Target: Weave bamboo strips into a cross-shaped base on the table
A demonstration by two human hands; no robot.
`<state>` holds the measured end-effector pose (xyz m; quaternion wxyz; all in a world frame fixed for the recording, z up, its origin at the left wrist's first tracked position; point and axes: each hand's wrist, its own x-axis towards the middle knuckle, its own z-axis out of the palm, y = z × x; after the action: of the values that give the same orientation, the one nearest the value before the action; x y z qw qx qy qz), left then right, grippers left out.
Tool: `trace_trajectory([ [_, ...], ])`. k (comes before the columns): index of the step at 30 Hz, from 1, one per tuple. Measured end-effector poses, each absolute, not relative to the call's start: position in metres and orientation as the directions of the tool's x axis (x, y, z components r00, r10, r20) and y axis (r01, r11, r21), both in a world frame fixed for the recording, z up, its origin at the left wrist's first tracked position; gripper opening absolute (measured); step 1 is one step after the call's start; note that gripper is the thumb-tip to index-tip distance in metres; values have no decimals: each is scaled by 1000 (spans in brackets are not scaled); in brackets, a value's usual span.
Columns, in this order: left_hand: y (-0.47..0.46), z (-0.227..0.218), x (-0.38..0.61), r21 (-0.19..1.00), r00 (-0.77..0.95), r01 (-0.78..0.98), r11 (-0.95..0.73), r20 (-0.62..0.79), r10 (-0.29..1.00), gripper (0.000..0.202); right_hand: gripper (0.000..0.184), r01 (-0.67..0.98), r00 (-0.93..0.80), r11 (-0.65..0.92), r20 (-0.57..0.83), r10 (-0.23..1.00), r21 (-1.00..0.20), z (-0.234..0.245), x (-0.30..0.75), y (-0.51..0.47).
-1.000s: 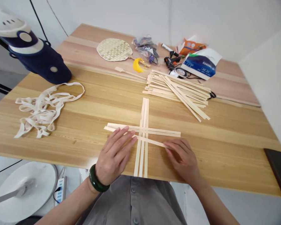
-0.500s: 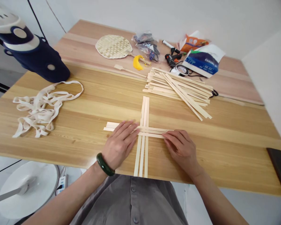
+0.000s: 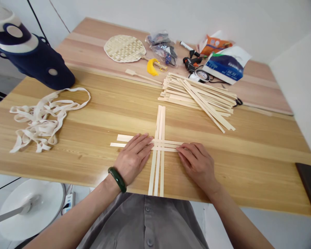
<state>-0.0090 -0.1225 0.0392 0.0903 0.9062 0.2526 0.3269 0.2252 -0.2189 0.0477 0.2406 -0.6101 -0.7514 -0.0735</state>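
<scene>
Head view: a wooden table (image 3: 248, 155) carries a cross of flat bamboo strips (image 3: 158, 121) near its front edge, three upright strips lying across the horizontal ones. No grip is taken: the left hand (image 3: 133, 159), with a green bangle (image 3: 116, 180) at the wrist, and the right hand (image 3: 197, 166) are pressed open and flat on the horizontal strips, either side of the crossing.
</scene>
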Motion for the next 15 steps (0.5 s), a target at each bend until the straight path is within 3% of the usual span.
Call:
trace_trajectory([
  [8,-120,38,-10,354,666,401,-845,520,534,30,19,960,-141,240,489,861,-146,48,226,-220],
  [15,-115,34,-9,358,692,384,-851,498,522,30,31,898,-136,301,449,883,-321,43,226,-211],
])
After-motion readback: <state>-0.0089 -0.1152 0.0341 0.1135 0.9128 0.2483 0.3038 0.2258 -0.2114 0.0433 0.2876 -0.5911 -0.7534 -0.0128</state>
